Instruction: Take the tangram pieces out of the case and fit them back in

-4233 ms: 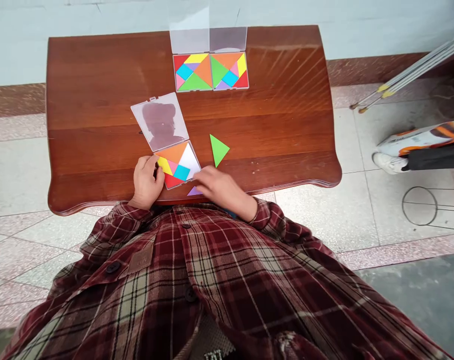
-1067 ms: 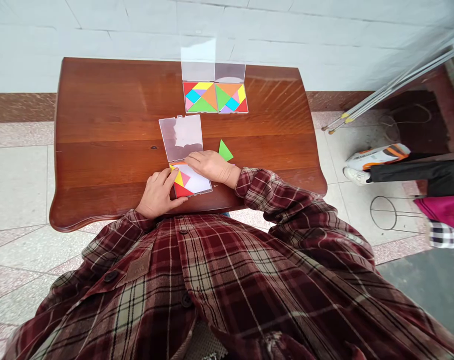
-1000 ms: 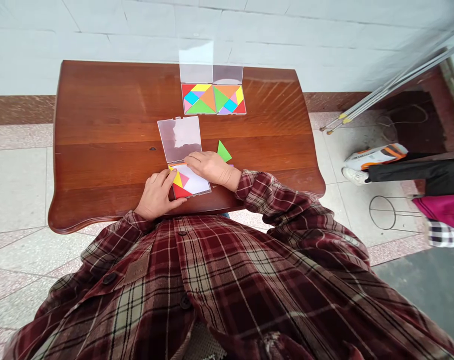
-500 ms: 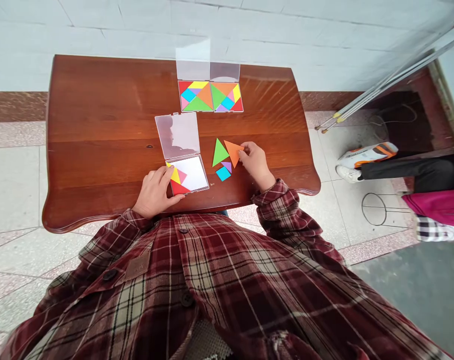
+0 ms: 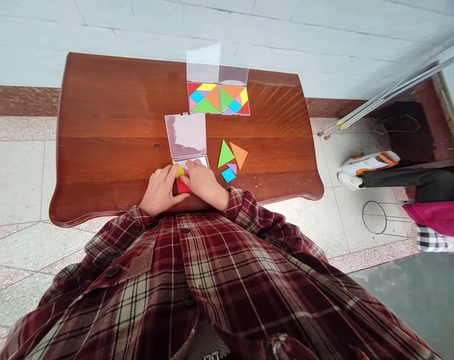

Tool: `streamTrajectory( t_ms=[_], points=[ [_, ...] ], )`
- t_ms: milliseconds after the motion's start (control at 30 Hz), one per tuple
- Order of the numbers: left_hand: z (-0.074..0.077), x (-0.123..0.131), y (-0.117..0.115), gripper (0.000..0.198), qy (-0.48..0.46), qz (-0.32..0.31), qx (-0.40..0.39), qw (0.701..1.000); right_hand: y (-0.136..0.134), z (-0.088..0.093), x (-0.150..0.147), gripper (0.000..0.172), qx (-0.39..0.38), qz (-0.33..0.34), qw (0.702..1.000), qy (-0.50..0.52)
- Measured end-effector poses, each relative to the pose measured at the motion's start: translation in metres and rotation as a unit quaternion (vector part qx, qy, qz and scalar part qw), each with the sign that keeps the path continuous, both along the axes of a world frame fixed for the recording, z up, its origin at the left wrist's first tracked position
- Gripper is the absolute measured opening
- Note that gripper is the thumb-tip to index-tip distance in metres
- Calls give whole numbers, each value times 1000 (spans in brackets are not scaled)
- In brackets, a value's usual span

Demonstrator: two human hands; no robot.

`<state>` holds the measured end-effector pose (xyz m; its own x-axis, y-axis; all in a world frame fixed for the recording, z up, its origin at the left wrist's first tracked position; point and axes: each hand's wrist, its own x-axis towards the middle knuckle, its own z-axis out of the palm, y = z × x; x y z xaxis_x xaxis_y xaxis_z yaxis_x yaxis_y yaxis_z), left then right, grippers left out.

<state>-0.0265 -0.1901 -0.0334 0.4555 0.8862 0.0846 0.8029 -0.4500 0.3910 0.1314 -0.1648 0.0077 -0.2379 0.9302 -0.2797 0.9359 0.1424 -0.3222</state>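
An open tangram case (image 5: 207, 161) lies near the table's front edge, its clear lid (image 5: 187, 135) folded back. My left hand (image 5: 159, 190) holds the case at its left side, fingertips by the yellow piece (image 5: 179, 170) and thumb along the front edge. Reaching across the case, my right hand (image 5: 202, 181) has its fingers closed at the pink piece (image 5: 186, 172), which it mostly covers. A red piece (image 5: 182, 187) shows in the lower left corner. Right of the case lie a green triangle (image 5: 224, 154), an orange triangle (image 5: 239, 154), a purple triangle (image 5: 232, 168) and a blue square (image 5: 228, 175).
Two filled tangram cases (image 5: 219, 98) stand side by side at the back of the wooden table (image 5: 110, 140), lids up near the wall. To the right, another person's leg (image 5: 392, 179), a bag (image 5: 371, 162) and metal poles (image 5: 384, 90) are on the floor.
My right hand has let go of the orange triangle, leaving it on the table, and moved left onto the pieces in the case. My left hand stays at the case.
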Motion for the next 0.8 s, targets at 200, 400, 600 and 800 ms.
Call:
streamTrajectory(
  t_ms=[200, 400, 600, 800],
  points=[
    [-1, 1, 0, 90, -23, 7, -9, 1000, 6, -3, -4, 40, -23, -34, 999, 5],
    [1, 1, -2, 89, -16, 2, -3, 1000, 13, -7, 1, 20, -49, -33, 996, 60],
    [0, 1, -1, 87, -34, 6, 2, 999, 13, -13, 1, 27, -27, -39, 995, 82],
    [0, 1, -2, 88, -23, 4, -3, 1000, 14, -17, -4, 23, -10, -31, 995, 90]
  ],
)
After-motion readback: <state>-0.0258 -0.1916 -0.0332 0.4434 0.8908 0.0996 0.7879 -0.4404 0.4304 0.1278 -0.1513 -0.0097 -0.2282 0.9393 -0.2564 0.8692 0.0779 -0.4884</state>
